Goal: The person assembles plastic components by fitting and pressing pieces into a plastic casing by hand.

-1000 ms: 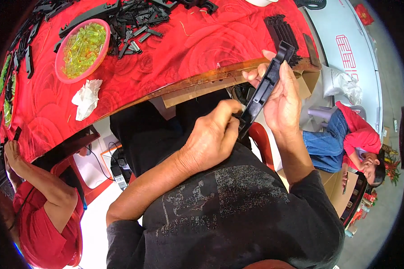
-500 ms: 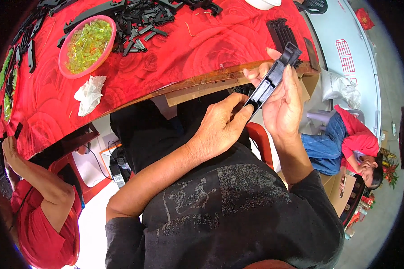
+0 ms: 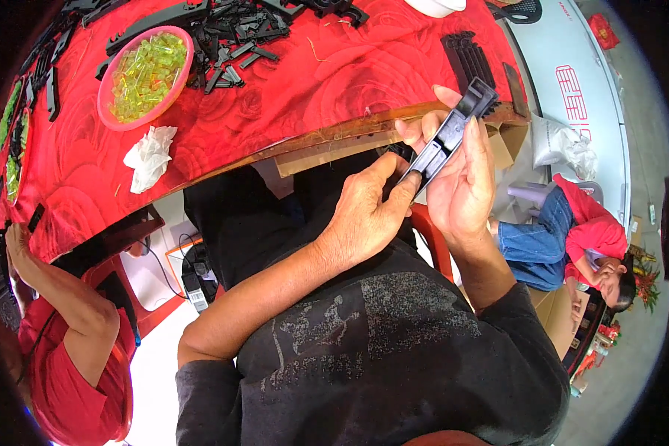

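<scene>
Red table [image 3: 290, 97] ahead | right hand [image 3: 464, 186] wraps black strip [image 3: 446, 141] | left hand [image 3: 364, 215] pinches its lower end, seemingly | I'd brace firmly, press squarely.

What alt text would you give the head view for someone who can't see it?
Both hands, left hand and right hand, hold a long black plastic strip at the edge of a red-clothed table. On it sit a pink bowl of yellow-green pieces and loose black plastic parts.
</scene>
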Tool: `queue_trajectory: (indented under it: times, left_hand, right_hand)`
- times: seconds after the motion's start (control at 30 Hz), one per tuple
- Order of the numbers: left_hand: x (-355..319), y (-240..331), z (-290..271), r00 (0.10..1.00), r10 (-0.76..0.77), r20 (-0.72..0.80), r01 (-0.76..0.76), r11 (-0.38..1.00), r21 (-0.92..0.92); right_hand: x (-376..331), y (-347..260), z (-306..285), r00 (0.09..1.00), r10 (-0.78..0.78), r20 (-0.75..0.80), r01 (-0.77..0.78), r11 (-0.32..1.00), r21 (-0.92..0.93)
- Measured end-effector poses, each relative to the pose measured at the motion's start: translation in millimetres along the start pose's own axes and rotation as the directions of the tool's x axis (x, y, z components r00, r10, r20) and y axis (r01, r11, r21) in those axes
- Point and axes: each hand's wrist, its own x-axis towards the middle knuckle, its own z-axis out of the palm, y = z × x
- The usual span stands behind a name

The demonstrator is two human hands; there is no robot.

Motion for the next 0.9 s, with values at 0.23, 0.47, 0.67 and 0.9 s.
queue_trajectory:
  times: [0.23, 0.47, 0.67, 0.9]
  left_hand:
    - [-2.0, 3.8, 0.4, 0.998, -0.038, 0.042, 0.044, 0.988, -0.146]
    - [-7.9, 4.8, -1.2, 0.998, -0.014, 0.058, 0.025, 0.982, -0.189]
    - [-6.7, 5.1, -1.5, 0.999, -0.016, 0.041, 0.023, 0.984, -0.177]
    - [-7.4, 5.8, -3.3, 1.000, 0.025, 0.017, -0.022, 0.987, -0.157]
  right_hand:
    - [0.0, 0.2, -1.0, 1.000, 0.019, -0.010, -0.019, 1.000, 0.011]
    - [4.0, -2.0, -7.0, 0.999, 0.036, 0.004, -0.036, 0.997, 0.072]
    - [3.4, -4.6, 0.5, 0.999, 0.042, -0.006, -0.041, 0.997, 0.069]
    - [2.0, -4.2, 5.8, 0.998, 0.061, -0.001, -0.061, 0.994, 0.088]
